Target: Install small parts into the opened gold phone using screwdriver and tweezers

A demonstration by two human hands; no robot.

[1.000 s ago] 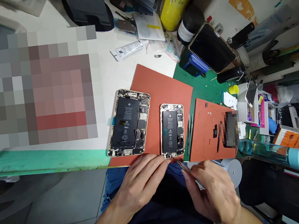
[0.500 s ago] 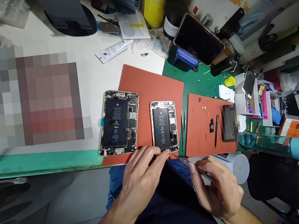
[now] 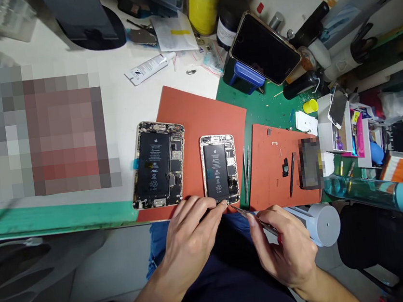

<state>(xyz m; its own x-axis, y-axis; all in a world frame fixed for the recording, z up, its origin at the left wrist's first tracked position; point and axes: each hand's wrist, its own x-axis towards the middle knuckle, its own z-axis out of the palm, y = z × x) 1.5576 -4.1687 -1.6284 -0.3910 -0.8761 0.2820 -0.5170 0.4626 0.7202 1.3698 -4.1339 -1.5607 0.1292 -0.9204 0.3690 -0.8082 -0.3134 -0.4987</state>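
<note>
An opened smartphone point(image 3: 216, 168), its battery and circuit boards bare, lies on a reddish-brown mat point(image 3: 196, 108). My left hand point(image 3: 192, 234) is closed at this phone's near edge, fingertips pressed together against its lower end; the fingers partly hide what lies under them. Held like a pen in my right hand point(image 3: 285, 248) is a slim metal tool point(image 3: 245, 213) with a ridged grip and thin tip. That tip touches or nearly touches the phone's lower edge, close to the left fingertips. A larger opened phone point(image 3: 159, 163) lies to the left, untouched.
Tweezers point(image 3: 248, 175) lie right of the smaller phone. A second reddish mat point(image 3: 271, 162) carries small parts and a black stick point(image 3: 292, 174). Further right lies a blue water bottle point(image 3: 381, 191). A phone on a stand point(image 3: 264, 49) and a glue tube point(image 3: 150, 68) sit behind.
My right hand has moved slightly left and up, bringing the tool's tip closer to the phone's lower edge. My left hand stays at the phone. The view has shifted a little.
</note>
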